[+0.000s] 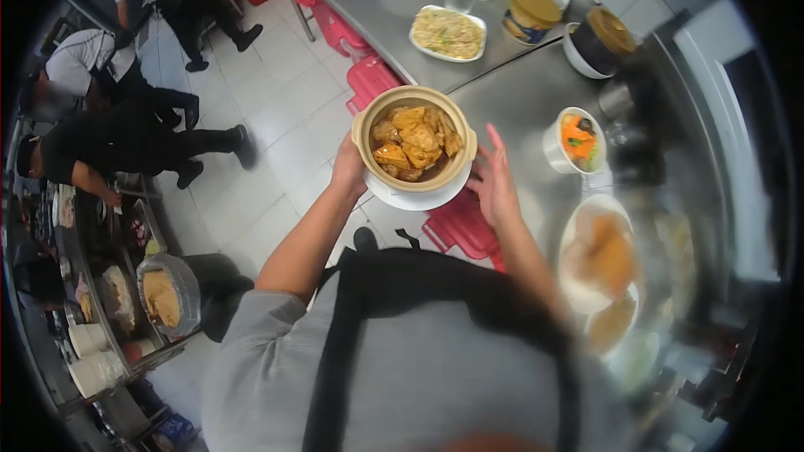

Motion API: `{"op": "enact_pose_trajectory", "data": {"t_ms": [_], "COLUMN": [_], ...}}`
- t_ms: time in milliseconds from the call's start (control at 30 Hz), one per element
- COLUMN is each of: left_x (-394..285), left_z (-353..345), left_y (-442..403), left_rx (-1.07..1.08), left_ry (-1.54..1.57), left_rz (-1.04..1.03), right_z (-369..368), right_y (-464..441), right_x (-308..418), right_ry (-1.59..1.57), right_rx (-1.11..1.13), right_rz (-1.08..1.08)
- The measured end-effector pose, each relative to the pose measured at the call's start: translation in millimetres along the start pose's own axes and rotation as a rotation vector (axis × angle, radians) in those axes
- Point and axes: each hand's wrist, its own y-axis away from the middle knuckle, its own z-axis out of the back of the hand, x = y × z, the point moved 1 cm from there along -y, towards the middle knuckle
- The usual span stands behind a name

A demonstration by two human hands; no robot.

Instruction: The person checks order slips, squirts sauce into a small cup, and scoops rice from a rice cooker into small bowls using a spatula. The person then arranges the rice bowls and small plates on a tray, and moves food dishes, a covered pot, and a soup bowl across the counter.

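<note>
A beige clay pot (368, 138) with two small side lugs holds chunks of food in brown sauce (412, 142). Beneath it is a white plate (410, 199), level in front of my body. My left hand (348, 169) grips the plate at its left side, its fingers mostly hidden under the pot and plate. Beside the pot's right side is my right hand (494, 180), fingers spread and pointing up. Whether its fingertips touch the pot or plate, I cannot tell.
On the steel counter (511, 88) stand a dish of pale shredded food (448, 33), a gold-lidded tub (533, 14) and a white bowl with vegetables (576, 141). Pink-red stools (373, 79) are under its edge. Several people work at left near a lined bin (167, 295).
</note>
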Motion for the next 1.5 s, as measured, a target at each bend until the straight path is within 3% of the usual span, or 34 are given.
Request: {"op": "enact_pose_trajectory", "data": {"t_ms": [33,133,300,400,533,633,667,733,933,1000,1033,1067,1100,1133,1200,1267,1400,1467,1500], "left_x": [-19.3,-45.1,-105.4,-130.9,-176.5,-200.8,-206.7,-229.3,-288.7,-299.0,-302.7,-306.1,-317.1,-324.6,-342.2,-356.0,-380.0,-394.8,-396.4], "left_z": [5.9,51.2,91.8,130.8,157.6,180.5,189.2,187.5,187.4,192.2,201.6,213.3,208.0,212.3,217.4,220.3,238.8,240.4,242.1], "left_y": [6.5,-6.1,-12.4,-28.7,-46.5,-70.9,-80.7,-99.3,-144.7,-151.8,-150.9,-153.5,-157.7,-162.5,-170.6,-177.2,-175.1,-178.0,-180.2], "left_rx": [-0.039,-0.028,-0.297,-0.362,-0.493,-0.461,-0.452,-0.464,-0.451,-0.454,-0.471,-0.637,-0.774,-0.725,-0.722,-0.643,-0.471,-0.375,-0.314], "left_ry": [-0.046,-0.053,-0.075,-0.09,-0.024,0.018,0.035,0.007,0.105,0.128,-0.044,-0.017,0.08,0.144,0.154,0.106,0.038,0.033,0.044], "left_rz": [0.036,0.001,-0.084,-0.186,-0.215,-0.279,-0.294,-0.342,-0.392,-0.427,-0.458,-0.399,-0.351,-0.407,-0.464,-0.519,-0.46,-0.407,-0.385], "right_z": [-22.7,-65.5,-133.8,-184.3,-238.0,-267.4,-276.9,-292.4,-333.3,-338.6,-338.9,-341.2,-353.5,-351.9,-345.8,-315.1,-274.5,-249.5,-266.1], "right_y": [-12.0,-58.0,-120.5,-147.0,-202.9,-289.3,-329.6,-437.0,-682.7,-727.9,-744.9,-754.8,-739.3,-734.1,-685.9,-631.8,-433.9,-345.9,-301.0], "right_x": [0.6,-37.6,-81.2,-77.7,-82.4,-61.7,-51.4,-51.1,-59.7,-84.7,-93.1,-104.0,-92.9,-90.7,-77.6,-74.3,-58.8,-70.6,-56.5], "right_ry": [-0.1,0.007,0.103,0.172,0.338,0.368,0.379,0.015,-0.089,-0.092,-0.134,-0.172,-0.263,-0.141,-0.053,-0.086,-0.127,0.046,0.16], "right_rx": [0.065,0.068,0.107,0.252,0.433,0.501,0.501,0.381,-0.077,-0.045,-0.027,-0.002,-0.069,-0.083,0.092,0.241,0.166,-0.005,0.08], "right_rz": [0.003,-0.002,0.017,0.058,0.279,0.091,0.027,-0.196,-0.394,-0.063,-0.022,0.007,-0.056,-0.103,-0.019,-0.073,-0.383,-0.38,-0.36]}}
